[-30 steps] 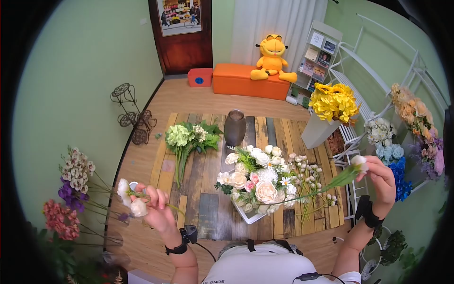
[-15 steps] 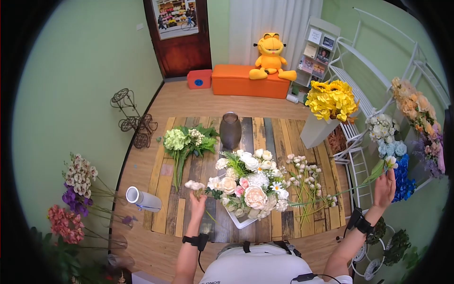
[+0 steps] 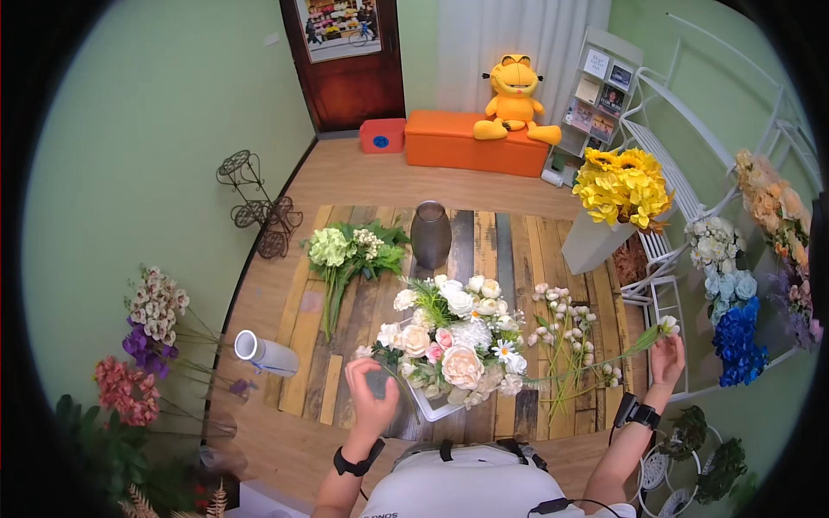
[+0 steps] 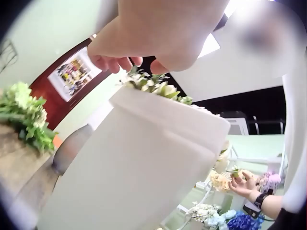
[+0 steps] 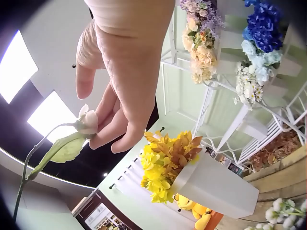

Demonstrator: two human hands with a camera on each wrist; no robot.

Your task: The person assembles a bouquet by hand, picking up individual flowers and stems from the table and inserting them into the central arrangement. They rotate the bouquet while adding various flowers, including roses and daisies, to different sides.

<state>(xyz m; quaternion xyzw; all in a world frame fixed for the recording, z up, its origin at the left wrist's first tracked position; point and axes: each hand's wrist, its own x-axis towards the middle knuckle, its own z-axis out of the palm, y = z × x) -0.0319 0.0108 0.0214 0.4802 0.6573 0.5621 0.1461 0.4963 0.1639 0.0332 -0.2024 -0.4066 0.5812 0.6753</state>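
In the head view my right hand (image 3: pixel 667 363) holds a long-stemmed white flower (image 3: pixel 669 325) by its head end. Its green stem slants left across the table towards the arrangement. The right wrist view shows the flower head (image 5: pixel 87 120) against the fingertips, with a pale green leaf (image 5: pixel 62 147) below and the thumb apart. My left hand (image 3: pixel 371 399) is raised at the near left of the mixed white and pink flower arrangement (image 3: pixel 453 341), fingers bent and thumb apart. A pale flower (image 3: pixel 363 352) shows just past its fingertips. The arrangement fills a white pot (image 4: pixel 139 158).
Cotton-like stems (image 3: pixel 566 337) lie right of the arrangement. Hydrangea and greenery (image 3: pixel 341 255) lie at the left, near a dark vase (image 3: pixel 430 237). A white cylinder (image 3: pixel 266 352) is near the table's left edge. Yellow flowers (image 3: pixel 626 190) fill a tall vase at the right.
My left hand went from the left side, with white flowers in it, to the arrangement's near left; its fingers now stand apart. My right hand moved out, then back slightly, with the long-stemmed flower.
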